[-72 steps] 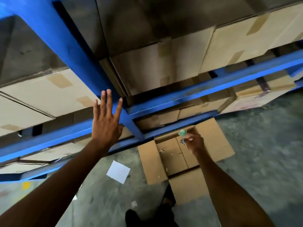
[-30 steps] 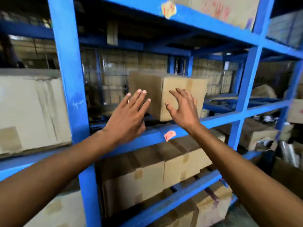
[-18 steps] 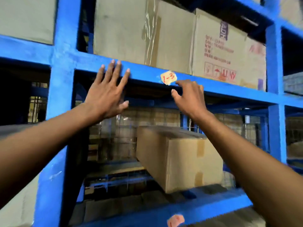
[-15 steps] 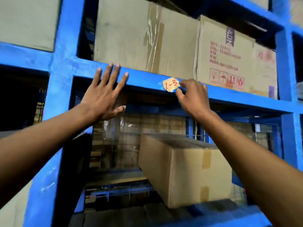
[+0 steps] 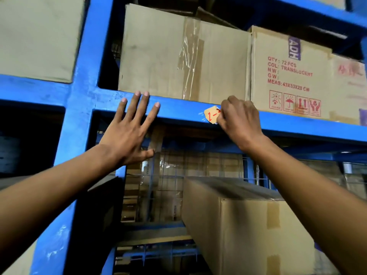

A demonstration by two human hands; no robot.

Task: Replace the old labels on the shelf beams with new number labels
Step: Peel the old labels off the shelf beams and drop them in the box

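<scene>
Label (image 5: 211,116) on beam (image 5: 178,109): right hand (image 5: 239,122) fingers pinch its edge, left hand (image 5: 129,133) splayed flat; removal step, next needs slow peel.

label (image 5: 211,116): the small yellowish sticker you see bears red handwriting; its right part is covered; right edge looks lifted
beam (image 5: 178,108): blue, horizontal; the label sits on its front face

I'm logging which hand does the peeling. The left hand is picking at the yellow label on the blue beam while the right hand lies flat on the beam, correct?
Not quite: the hands are swapped. In the head view the right hand pinches the edge of the yellow label on the blue beam, while the left hand lies flat, fingers spread, on the beam.
</scene>
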